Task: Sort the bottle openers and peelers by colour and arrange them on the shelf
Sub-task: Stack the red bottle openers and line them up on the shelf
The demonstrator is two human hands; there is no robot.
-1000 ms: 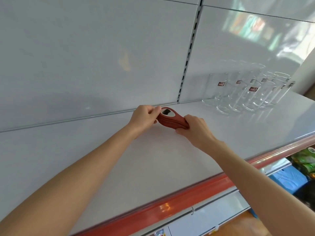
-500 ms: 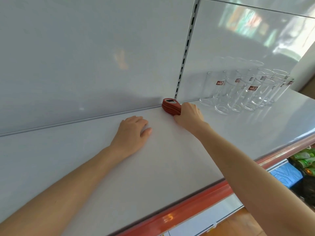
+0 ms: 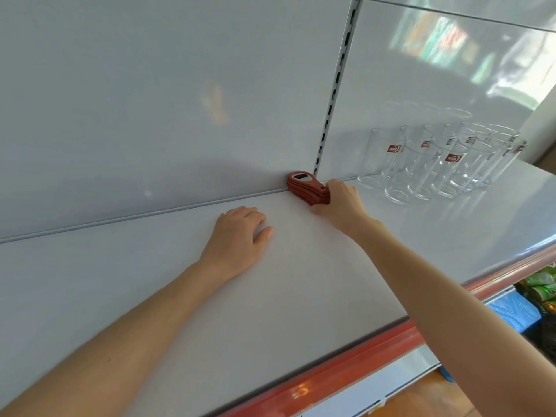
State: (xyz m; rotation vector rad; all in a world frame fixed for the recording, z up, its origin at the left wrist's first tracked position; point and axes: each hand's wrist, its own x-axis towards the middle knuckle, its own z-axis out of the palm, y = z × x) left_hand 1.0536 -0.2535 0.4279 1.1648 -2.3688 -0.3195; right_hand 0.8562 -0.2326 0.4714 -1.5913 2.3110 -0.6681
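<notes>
White shelving fills most of the view: a pale grey shelf (image 3: 168,299) runs from the lower left to the right edge, backed by glossy panels that meet at a slotted metal upright (image 3: 333,94) in the upper middle of the frame. A red strip (image 3: 334,373) trims the shelf's front edge across the lower right.

A stack of red bottle openers (image 3: 302,188) lies flat on the shelf at the centre of the frame, pushed into the corner where the shelf meets the back panel, right at the foot of the upright. The top opener shows its metal-rimmed opening facing up. The stack looks like four or five pieces, though the edges blur together and the count is uncertain.

The right hand (image 3: 341,206) reaches in from the lower right and holds the near end of the stack, fingers curled over its handle ends and thumb low against the shelf. The left hand (image 3: 237,236) lies palm down on the shelf, just left of and below the stack, apart from it, fingers loosely spread and holding nothing.

A cluster of clear drinking glasses (image 3: 436,167) with small red labels stands upright on the shelf to the right of the stack, near the back panel. Green packets (image 3: 541,288) and a blue item (image 3: 511,311) show on a lower level at the right edge.
</notes>
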